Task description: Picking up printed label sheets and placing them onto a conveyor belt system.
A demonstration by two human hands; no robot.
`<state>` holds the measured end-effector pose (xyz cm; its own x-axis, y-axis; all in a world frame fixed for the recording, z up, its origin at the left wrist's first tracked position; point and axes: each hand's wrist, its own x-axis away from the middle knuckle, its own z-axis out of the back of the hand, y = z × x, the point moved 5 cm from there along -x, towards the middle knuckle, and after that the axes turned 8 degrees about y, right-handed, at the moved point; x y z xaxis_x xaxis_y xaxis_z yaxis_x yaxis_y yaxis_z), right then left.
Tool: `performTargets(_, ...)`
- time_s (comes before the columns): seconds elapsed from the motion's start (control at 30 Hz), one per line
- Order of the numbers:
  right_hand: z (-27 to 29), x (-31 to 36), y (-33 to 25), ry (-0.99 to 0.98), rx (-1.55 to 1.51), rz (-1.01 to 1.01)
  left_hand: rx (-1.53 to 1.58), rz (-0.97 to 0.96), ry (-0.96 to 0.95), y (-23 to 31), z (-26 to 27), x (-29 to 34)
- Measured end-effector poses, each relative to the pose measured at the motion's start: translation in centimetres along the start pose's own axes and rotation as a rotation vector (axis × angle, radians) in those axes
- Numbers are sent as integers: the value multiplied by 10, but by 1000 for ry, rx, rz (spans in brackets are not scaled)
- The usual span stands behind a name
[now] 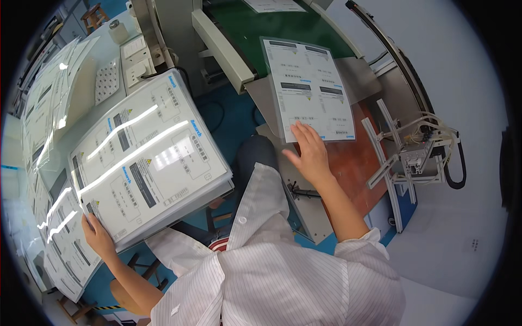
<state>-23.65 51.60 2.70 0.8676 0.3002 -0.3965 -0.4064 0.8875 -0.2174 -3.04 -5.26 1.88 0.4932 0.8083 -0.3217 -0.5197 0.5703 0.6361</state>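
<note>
A printed plastic sheet (304, 70) with black, blue and yellow marks lies across the end of the green conveyor belt and a metal plate. My right hand (311, 154) rests on its near edge, fingers stretched out and thumb apart. At my left, a thick stack of similar printed sheets (163, 157) sits at the table's edge, bright light streaks reflecting off its top. My left hand (98, 236) is closed on the near left corner of the top printed sheets; how many it grips is hidden.
The green conveyor (234, 16) carries another sheet (274, 5) at the far end. More glossy sheets (54, 108) cover the table's left side, near a small jar (118, 31). A machine head with tubes (424, 155) stands right, beside a reddish-brown surface (359, 179).
</note>
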Motion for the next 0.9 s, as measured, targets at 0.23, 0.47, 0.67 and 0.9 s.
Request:
performTargets(0.23, 6, -11, -25, 222, -242, 147, -120, -67, 77, 1, 12, 2)
performTargets(0.47, 65, -29, -143, 476, -479, 478, -15, -130, 224, 17, 16, 13)
performTargets(0.67, 71, 7, -204, 270, -648, 1050, 248, -83, 352, 36, 52, 16)
performTargets(0.9, 41, 1, -197, 80, -518, 934, 851, 467, -165, 20, 67, 9)
